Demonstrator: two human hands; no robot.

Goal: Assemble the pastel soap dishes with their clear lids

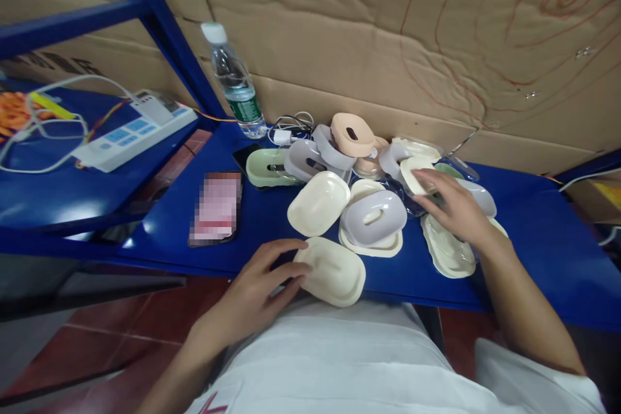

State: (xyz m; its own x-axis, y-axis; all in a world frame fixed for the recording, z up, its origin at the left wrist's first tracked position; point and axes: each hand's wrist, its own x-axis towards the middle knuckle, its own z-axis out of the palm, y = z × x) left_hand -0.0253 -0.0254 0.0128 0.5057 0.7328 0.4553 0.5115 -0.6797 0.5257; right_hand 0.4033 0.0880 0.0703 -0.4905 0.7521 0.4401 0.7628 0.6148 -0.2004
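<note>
Near the table's front edge, my left hand [276, 281] grips the left end of a cream soap dish part [334, 272], which is tilted. My right hand [449, 200] reaches into the pile at the back right. Its fingers and thumb are closed on a small cream soap dish part [412, 171], partly hidden by them. Between my hands lie a cream oval dish [319, 204] and a grey slotted soap dish insert [373, 217] on top of cream parts. Below my right wrist is a cream dish with a clear cover [449, 246].
Behind are a peach soap dish [352, 132], a grey one [310, 158] and a green one [266, 168]. A water bottle [237, 87] stands before the cardboard wall [339, 32]. A phone [216, 207] lies left on the blue table [165, 226]; a power strip [138, 136] is farther left.
</note>
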